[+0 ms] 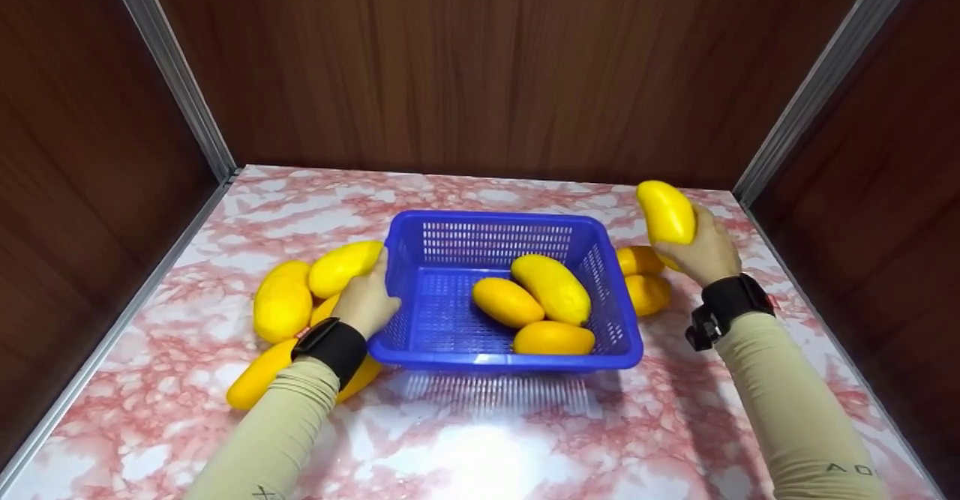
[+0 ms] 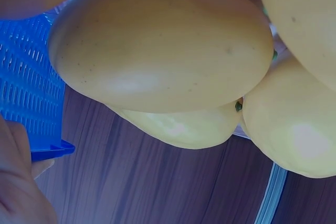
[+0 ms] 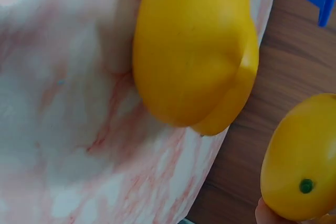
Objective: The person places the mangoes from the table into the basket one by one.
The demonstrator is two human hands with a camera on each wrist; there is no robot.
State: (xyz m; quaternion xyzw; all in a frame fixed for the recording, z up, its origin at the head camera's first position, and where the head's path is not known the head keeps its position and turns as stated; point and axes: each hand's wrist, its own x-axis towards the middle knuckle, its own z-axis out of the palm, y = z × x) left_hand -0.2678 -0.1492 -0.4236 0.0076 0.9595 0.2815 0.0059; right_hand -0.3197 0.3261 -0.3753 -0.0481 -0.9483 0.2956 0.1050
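My right hand (image 1: 703,249) grips a yellow mango (image 1: 666,214) and holds it up to the right of the blue plastic basket (image 1: 506,361). In the right wrist view, the held mango (image 3: 302,156) shows its green stem end, with a fingertip at its lower edge. My left hand (image 1: 367,301) holds the basket's left rim; in the left wrist view the thumb side of the hand (image 2: 21,177) lies against the blue rim (image 2: 55,150). Inside the basket, toward its right side, lie three mangoes (image 1: 551,286).
Several mangoes (image 1: 283,301) lie on the table left of the basket, some partly hidden by my left hand and forearm. Two more mangoes (image 1: 646,294) lie just right of it. Dark wood-grain panels (image 1: 480,73) enclose the pink-and-white marbled table (image 1: 480,455) at the back and sides.
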